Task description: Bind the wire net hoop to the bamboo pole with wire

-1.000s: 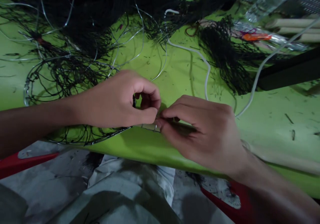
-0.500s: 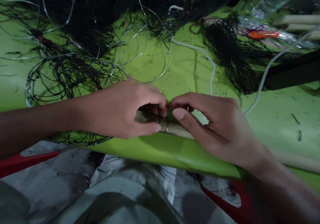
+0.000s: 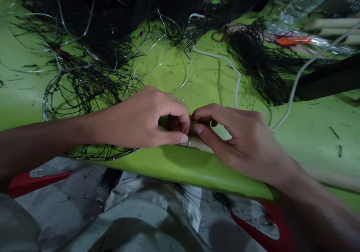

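Observation:
A pale wooden pole (image 3: 201,144) lies along the table's near edge, partly hidden under both hands. Around it goes a thin wire loop (image 3: 189,141). My left hand (image 3: 152,119) is closed over the pole, its thumb on the near side beside the loop and its fingers curled on the far side. Just right of it, my right hand (image 3: 239,139) holds thumb and forefinger together over the pole; what they pinch is too small to make out. Black netting (image 3: 90,90) with a clear line threaded along its edge spreads beyond and under my left forearm.
A large heap of black net (image 3: 112,4) covers the back of the green table (image 3: 208,77). To the right are a white cord (image 3: 295,83), a dark bar (image 3: 332,77), an orange tool (image 3: 294,40), wooden sticks (image 3: 337,24) and a plastic bottle (image 3: 303,4).
My left hand has shifted slightly right along the pole, its thumb now closer to the wire loop. The right hand's thumb and forefinger have drawn a little closer together. The view has moved slightly.

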Action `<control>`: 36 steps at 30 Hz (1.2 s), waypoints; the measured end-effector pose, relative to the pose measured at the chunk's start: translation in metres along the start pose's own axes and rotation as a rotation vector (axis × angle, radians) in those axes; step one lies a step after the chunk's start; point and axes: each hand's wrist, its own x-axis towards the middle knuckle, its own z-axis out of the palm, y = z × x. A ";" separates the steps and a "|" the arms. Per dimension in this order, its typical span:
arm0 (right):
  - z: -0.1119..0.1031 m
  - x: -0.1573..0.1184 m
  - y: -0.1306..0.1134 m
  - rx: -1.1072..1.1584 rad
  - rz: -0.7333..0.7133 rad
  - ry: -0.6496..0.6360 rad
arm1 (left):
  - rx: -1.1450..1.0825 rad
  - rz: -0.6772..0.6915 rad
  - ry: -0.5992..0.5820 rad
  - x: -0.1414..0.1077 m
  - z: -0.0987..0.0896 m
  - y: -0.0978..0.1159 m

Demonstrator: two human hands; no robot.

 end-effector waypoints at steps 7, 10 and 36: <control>-0.009 0.006 -0.001 0.199 0.124 -0.238 | 0.165 0.062 0.029 -0.002 0.004 -0.001; -0.009 0.005 0.000 0.143 0.090 -0.277 | 0.195 0.072 0.012 -0.003 0.005 -0.002; -0.028 -0.080 0.007 -0.583 0.103 -0.080 | 0.680 -0.494 0.626 -0.197 -0.070 0.013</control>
